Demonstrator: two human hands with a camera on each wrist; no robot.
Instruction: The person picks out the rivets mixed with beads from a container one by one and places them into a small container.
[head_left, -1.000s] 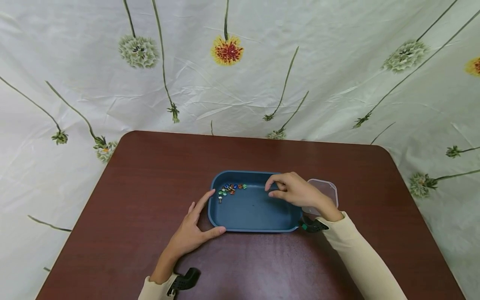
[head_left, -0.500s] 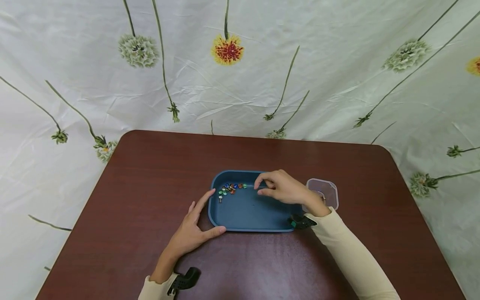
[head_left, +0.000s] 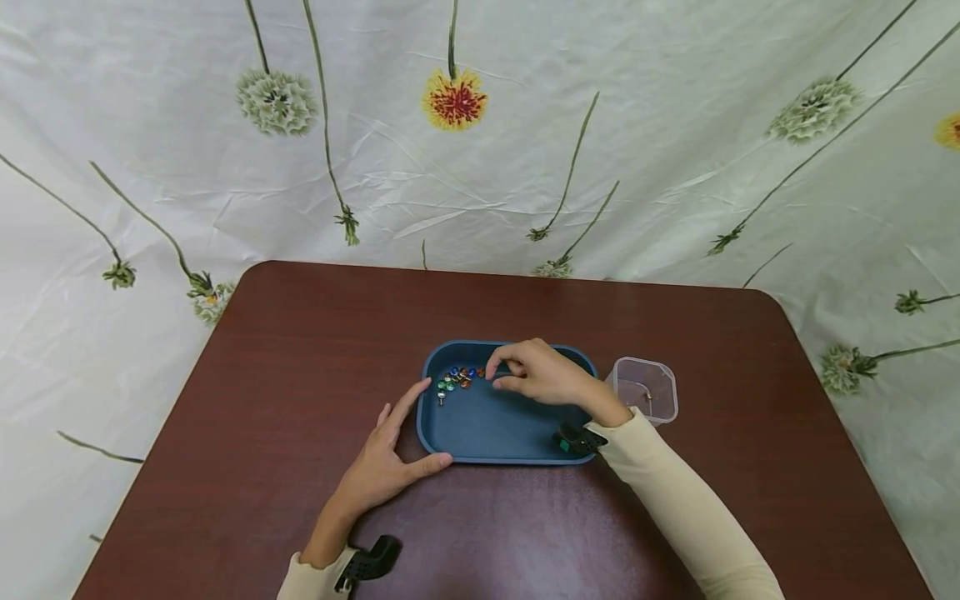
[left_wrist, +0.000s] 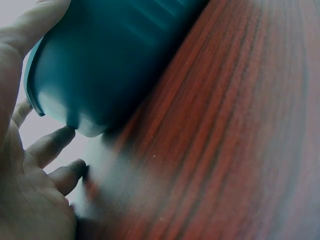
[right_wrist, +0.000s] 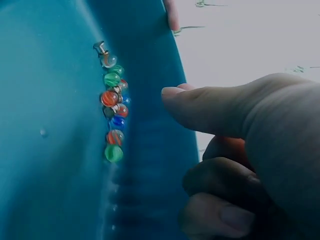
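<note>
A blue tray [head_left: 517, 446] lies on the table. Several glass marbles [right_wrist: 109, 98], red, green and blue, sit in a cluster along one inner side of it, mixed with small shiny metal pieces [right_wrist: 100, 48]. My left hand [head_left: 382, 467] rests against the tray's left corner, index fingertip at the left rim and thumb at the near rim. In the left wrist view its fingers [left_wrist: 52, 145] are spread by the tray's outer wall. My right hand [head_left: 543, 373] hovers over the tray just right of the marbles, thumb and forefinger apart, with nothing seen between them.
A clear plastic box [head_left: 645, 387] stands right of the tray, with a small metallic piece [head_left: 648, 397] in it. The dark red-brown table [head_left: 360, 325] reaches back to a white cloth [head_left: 525, 167] printed with flowers.
My right hand has moved left across the tray towards the marbles, hiding the rightmost one and uncovering the clear box. My left hand has stayed in place.
</note>
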